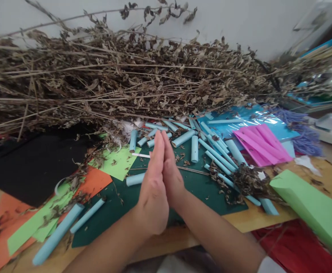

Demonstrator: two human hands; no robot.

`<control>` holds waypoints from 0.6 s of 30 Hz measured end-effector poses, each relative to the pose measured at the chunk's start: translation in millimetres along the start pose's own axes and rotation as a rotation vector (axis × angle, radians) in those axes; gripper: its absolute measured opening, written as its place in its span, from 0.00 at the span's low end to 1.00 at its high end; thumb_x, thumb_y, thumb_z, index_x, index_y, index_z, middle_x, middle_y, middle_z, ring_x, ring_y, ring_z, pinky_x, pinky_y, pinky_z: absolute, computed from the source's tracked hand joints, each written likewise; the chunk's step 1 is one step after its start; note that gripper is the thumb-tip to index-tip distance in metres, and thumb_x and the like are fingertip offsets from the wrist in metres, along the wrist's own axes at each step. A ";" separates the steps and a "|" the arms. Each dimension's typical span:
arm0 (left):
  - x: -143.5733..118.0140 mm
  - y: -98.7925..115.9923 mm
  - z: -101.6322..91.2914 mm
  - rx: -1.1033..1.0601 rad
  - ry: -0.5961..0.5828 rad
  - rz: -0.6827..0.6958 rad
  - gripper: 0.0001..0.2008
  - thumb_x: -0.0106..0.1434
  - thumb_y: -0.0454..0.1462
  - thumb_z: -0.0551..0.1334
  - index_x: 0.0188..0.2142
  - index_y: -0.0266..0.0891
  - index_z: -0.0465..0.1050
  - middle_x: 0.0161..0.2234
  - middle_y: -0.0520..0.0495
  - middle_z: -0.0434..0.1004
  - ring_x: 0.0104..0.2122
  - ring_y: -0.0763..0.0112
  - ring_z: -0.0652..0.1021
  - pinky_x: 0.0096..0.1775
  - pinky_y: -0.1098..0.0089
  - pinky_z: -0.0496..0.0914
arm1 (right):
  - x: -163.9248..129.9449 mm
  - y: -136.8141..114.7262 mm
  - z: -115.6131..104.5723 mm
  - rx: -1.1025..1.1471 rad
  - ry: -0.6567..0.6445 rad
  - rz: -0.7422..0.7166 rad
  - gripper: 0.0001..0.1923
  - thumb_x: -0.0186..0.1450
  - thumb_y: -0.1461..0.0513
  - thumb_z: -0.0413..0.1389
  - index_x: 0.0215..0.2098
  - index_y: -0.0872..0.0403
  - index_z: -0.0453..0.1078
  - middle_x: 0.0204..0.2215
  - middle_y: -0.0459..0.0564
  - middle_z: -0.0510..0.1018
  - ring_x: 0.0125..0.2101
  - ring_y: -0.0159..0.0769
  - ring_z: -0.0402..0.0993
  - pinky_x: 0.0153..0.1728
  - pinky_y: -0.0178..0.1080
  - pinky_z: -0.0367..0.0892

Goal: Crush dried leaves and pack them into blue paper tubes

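Observation:
My left hand (pixel 153 185) and my right hand (pixel 171 174) are pressed palm to palm above the dark green cutting mat (pixel 111 220). Their fingers are straight and point away from me. Whether anything lies between the palms is hidden. A thin white stick (pixel 141 155) shows just left of my left hand's fingers; its other end is out of sight behind the hand. Close by on the mat lie a light blue paper roll (pixel 135 179), partly covered by my left hand, and a short upright-looking blue roll (pixel 194 149) to the right.
A long heap of dried stems and leaves (pixel 154 83) lies along the wall. Several thin blue rolls (pixel 218 161) are scattered at right. Pink folded paper (pixel 262 145), a green paper piece (pixel 310 208), black sheet (pixel 37 163) and orange paper (pixel 96 182) lie around the mat.

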State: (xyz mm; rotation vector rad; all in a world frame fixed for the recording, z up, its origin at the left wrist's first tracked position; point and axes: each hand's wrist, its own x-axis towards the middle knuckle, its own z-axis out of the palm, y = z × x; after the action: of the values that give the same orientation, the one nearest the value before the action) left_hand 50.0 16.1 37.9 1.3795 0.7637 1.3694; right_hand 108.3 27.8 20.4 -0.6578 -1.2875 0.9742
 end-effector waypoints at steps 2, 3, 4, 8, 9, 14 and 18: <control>7.9 2.8 -1.4 0.037 0.007 0.041 0.29 0.57 0.53 0.43 0.54 0.41 0.55 0.57 0.52 0.49 0.57 0.65 0.48 0.57 0.68 0.41 | -6.2 -3.1 0.2 -0.057 -0.045 -0.055 0.27 0.63 0.50 0.34 0.59 0.46 0.37 0.59 0.38 0.37 0.57 0.32 0.31 0.57 0.43 0.37; 9.7 2.4 -1.7 0.067 -0.010 0.063 0.28 0.58 0.52 0.45 0.54 0.42 0.55 0.57 0.52 0.49 0.58 0.66 0.48 0.57 0.68 0.41 | -7.6 -5.2 -0.5 -0.071 -0.040 -0.071 0.27 0.63 0.49 0.34 0.58 0.46 0.38 0.59 0.38 0.38 0.57 0.33 0.31 0.57 0.44 0.36; 9.2 0.7 -1.3 0.093 -0.042 0.079 0.26 0.58 0.50 0.46 0.53 0.42 0.55 0.57 0.52 0.49 0.58 0.66 0.48 0.57 0.68 0.41 | -7.2 -6.7 -2.2 -0.076 -0.009 -0.071 0.27 0.63 0.49 0.33 0.58 0.47 0.39 0.59 0.39 0.39 0.57 0.34 0.31 0.57 0.44 0.35; -8.5 -12.4 7.9 0.056 -0.089 0.015 0.24 0.58 0.47 0.50 0.52 0.40 0.58 0.56 0.47 0.53 0.57 0.63 0.49 0.57 0.66 0.43 | 3.1 -0.4 -13.7 -0.057 0.175 -0.015 0.28 0.63 0.49 0.28 0.59 0.48 0.35 0.59 0.41 0.41 0.57 0.32 0.32 0.57 0.44 0.35; -11.7 -15.1 10.0 0.007 -0.055 -0.038 0.24 0.58 0.47 0.50 0.52 0.40 0.59 0.56 0.47 0.53 0.57 0.63 0.50 0.57 0.65 0.44 | 4.0 3.7 -15.9 -0.083 0.173 -0.023 0.28 0.63 0.49 0.28 0.59 0.48 0.34 0.59 0.41 0.39 0.57 0.32 0.32 0.57 0.44 0.35; 0.8 -15.5 6.9 -0.185 0.095 -0.199 0.23 0.59 0.50 0.46 0.47 0.42 0.65 0.53 0.50 0.60 0.56 0.65 0.52 0.57 0.68 0.45 | -10.6 9.2 -14.8 -0.321 -0.034 -0.149 0.27 0.63 0.50 0.33 0.59 0.46 0.32 0.59 0.37 0.31 0.57 0.37 0.26 0.56 0.47 0.33; 4.1 -12.8 3.3 -0.220 0.071 -0.150 0.18 0.54 0.46 0.56 0.42 0.42 0.70 0.49 0.49 0.65 0.56 0.62 0.54 0.56 0.67 0.50 | -10.7 -10.1 -9.7 -0.302 -0.035 -0.131 0.28 0.63 0.48 0.29 0.59 0.46 0.31 0.59 0.38 0.34 0.57 0.37 0.30 0.56 0.48 0.36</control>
State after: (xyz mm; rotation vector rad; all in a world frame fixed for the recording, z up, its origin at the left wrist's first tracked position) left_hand 56.6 23.0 27.9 1.0854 0.7248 1.3465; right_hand 120.1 14.7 22.0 -0.7790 -1.5056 0.6921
